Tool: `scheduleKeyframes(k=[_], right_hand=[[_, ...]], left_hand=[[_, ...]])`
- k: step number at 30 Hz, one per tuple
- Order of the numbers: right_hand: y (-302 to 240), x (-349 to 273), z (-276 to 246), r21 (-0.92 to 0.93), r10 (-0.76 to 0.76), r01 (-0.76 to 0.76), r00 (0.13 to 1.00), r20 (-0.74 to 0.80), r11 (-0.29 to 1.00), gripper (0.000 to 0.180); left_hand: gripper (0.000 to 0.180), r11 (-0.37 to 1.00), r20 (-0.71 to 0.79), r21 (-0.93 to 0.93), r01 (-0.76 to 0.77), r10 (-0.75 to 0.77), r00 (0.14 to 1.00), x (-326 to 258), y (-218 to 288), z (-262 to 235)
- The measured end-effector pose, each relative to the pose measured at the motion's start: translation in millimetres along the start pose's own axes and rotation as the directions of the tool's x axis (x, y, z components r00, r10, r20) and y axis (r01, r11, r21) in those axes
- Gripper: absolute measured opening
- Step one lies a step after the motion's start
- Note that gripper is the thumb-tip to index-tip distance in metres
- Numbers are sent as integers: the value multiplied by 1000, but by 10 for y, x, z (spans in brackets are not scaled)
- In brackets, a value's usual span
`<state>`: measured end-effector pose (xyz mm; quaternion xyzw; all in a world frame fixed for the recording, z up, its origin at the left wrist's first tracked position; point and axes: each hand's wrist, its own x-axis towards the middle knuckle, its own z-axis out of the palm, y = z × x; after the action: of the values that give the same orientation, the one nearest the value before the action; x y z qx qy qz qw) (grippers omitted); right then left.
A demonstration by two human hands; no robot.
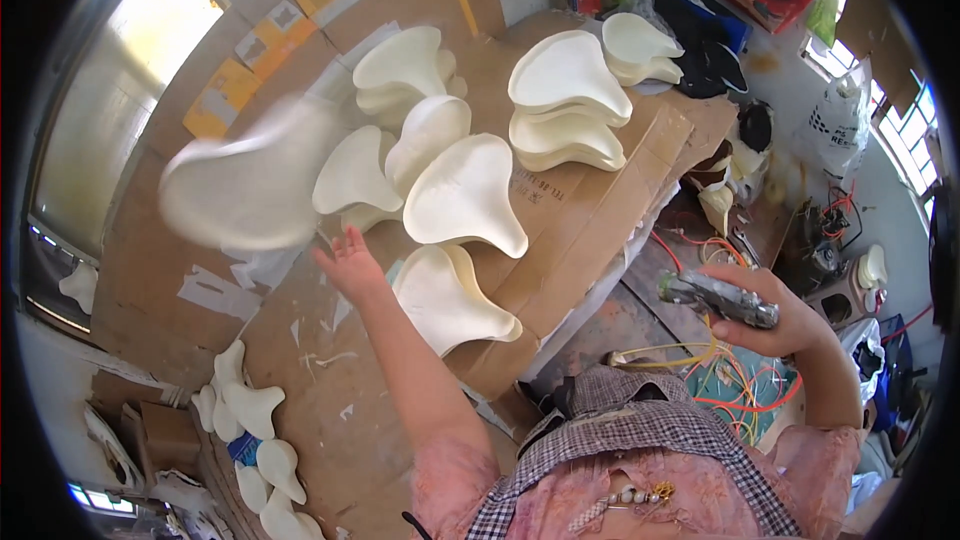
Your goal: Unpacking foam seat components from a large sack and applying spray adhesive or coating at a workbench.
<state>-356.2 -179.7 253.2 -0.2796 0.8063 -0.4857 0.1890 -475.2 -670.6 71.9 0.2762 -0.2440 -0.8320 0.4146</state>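
My left hand [352,262] reaches out over the cardboard-covered table, palm up and fingers spread, holding nothing. Just beyond it, a blurred white saddle-shaped pad [245,185] is in the air, apart from my fingers. Stacks of similar cream-white saddle pads stand on the cardboard, one stack [465,190] close to the right of that hand and another [445,295] beside my forearm. On the right, my right hand [765,310] is wrapped round a grey, stubby hand tool [722,300] that points left. Its exact kind is unclear.
More pad stacks [565,70] stand toward the back. At the lower left lie loose pads [245,395]. A cardboard sheet [570,230] covers the table, its edge running past my right side. Orange and yellow hoses [745,405] tangle below my right hand. A white bag [840,125] hangs at right.
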Motion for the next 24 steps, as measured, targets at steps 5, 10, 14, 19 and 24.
scheduleKeyframes(k=[5, 10, 14, 19, 24], right_hand=[[-262, 275, 45, -7, -123, 123, 990, -66, 992, 53], [-191, 251, -73, 134, -59, 80, 987, -150, 988, 54], [-16, 377, -111, -52, -130, 129, 992, -11, 990, 51], [311, 730, -148, 138, -73, 76, 997, -25, 988, 53], [683, 1156, -278, 77, -98, 97, 995, 16, 992, 55]], left_hand=[[34, 620, 93, 783, 44, -186, 978, 729, -448, -365], [25, 205, 16, 978, 27, -202, 979, 527, -949, -201], [21, 460, 83, 888, 27, -217, 973, 573, -681, -440], [24, 738, 254, 576, -350, 246, 936, 644, 268, -655], [41, 962, -61, -155, -227, 220, 974, 735, 738, -156]])
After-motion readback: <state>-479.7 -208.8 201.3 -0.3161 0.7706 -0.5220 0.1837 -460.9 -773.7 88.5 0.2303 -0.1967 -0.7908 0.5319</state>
